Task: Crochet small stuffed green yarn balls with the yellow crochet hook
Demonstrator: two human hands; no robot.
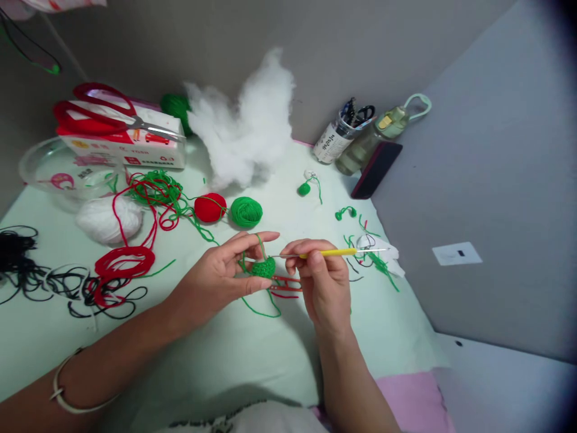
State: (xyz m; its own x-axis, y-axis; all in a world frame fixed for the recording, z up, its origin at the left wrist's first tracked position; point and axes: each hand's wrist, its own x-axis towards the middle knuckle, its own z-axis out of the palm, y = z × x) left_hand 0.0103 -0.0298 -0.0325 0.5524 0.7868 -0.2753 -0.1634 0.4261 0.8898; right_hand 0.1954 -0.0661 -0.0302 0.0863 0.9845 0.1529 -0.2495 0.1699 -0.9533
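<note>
Between the thumb and fingers of my left hand is a small green crocheted piece, rounded in shape. A strand of green yarn runs up over my raised index finger. My right hand grips a crochet hook by its yellow handle, with the thin metal shaft pointing left. The hook's tip is at the green piece, though whether it sits inside a stitch is too small to tell. Below the piece, orange-red thread snips lie on the cloth, partly hidden by my right hand.
Green and red yarn balls lie beyond my hands. White stuffing stands behind them. Left are tangled black cord, a white yarn ball and red scissors on a box. A pen cup, bottle and phone stand back right.
</note>
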